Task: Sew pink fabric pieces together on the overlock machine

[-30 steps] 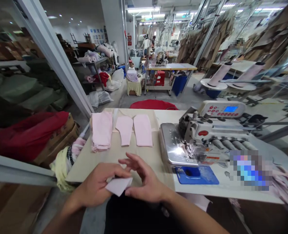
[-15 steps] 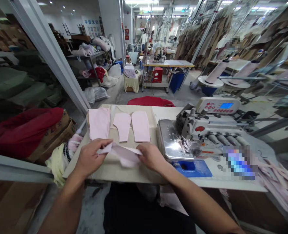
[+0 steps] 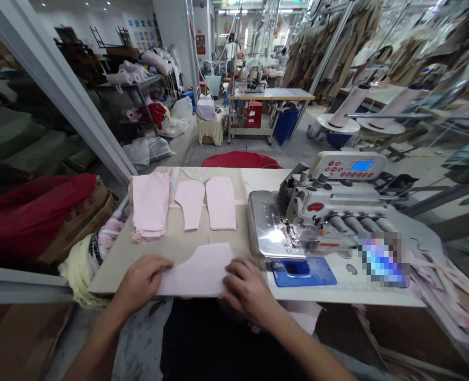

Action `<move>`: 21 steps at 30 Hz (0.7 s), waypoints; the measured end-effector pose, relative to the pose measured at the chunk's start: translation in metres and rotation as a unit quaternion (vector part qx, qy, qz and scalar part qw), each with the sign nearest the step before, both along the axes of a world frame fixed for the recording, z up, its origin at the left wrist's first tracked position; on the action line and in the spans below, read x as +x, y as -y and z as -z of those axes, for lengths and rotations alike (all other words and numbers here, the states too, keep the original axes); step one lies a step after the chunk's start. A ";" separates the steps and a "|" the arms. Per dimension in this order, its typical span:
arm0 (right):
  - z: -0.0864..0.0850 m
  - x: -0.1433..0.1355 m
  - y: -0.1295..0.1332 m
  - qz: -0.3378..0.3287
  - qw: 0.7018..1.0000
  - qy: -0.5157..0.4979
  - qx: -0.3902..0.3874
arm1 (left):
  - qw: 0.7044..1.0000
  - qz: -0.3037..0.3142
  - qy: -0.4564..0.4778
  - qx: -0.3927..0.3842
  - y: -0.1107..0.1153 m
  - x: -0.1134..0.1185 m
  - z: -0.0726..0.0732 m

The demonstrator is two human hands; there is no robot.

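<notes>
A pale pink cut fabric piece [image 3: 198, 272] lies spread along the front edge of the table, its slanted top side facing away from me. My left hand [image 3: 141, 280] pinches its left end between thumb and fingers. At the other end, my right hand [image 3: 248, 286] has its fingers curled over the fabric's right edge. Beyond them, two shaped pink pieces lie flat side by side, a narrower one [image 3: 191, 205] and a wider one [image 3: 221, 203]. A stack of pink fabric pieces [image 3: 150, 203] sits to their left.
An overlock sewing machine [image 3: 317, 206] with a shiny metal plate [image 3: 272, 225] stands right of my hands. A blue plate [image 3: 317, 275] lies in front of it. Pink thread cones [image 3: 349, 108] stand behind. Yellow cloth [image 3: 77, 275] hangs at the table's left side.
The fabric piece, held up and folded between both hands before, now lies flatter and lower, nearer the front edge. Both hands have come down with it. The view has shifted slightly.
</notes>
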State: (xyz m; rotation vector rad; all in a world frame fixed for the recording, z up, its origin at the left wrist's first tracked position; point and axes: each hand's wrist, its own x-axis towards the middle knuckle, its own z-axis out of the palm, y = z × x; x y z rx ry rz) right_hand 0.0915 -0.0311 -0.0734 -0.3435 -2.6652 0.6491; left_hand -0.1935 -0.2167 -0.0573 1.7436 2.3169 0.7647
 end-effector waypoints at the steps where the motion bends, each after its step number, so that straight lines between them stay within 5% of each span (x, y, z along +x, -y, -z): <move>1: 0.002 0.002 0.000 0.004 1.000 -0.011 -0.004 | 1.000 -0.008 0.008 -0.004 -0.018 0.003 -0.006; 5: 0.009 0.004 0.002 0.022 0.999 -0.042 -0.007 | 1.000 0.021 0.018 -0.013 -0.109 0.022 -0.024; 10: 0.016 0.007 0.002 0.028 0.995 -0.088 -0.048 | 0.994 0.100 -0.002 -0.048 -0.200 0.040 -0.022; 16: 0.017 0.011 -0.002 0.028 0.983 -0.151 -0.097 | 0.992 0.055 -0.020 -0.109 -0.235 0.045 -0.012; 21: 0.021 0.012 -0.005 0.032 0.984 -0.149 -0.094 | 0.994 -0.016 0.022 -0.103 -0.243 0.042 -0.030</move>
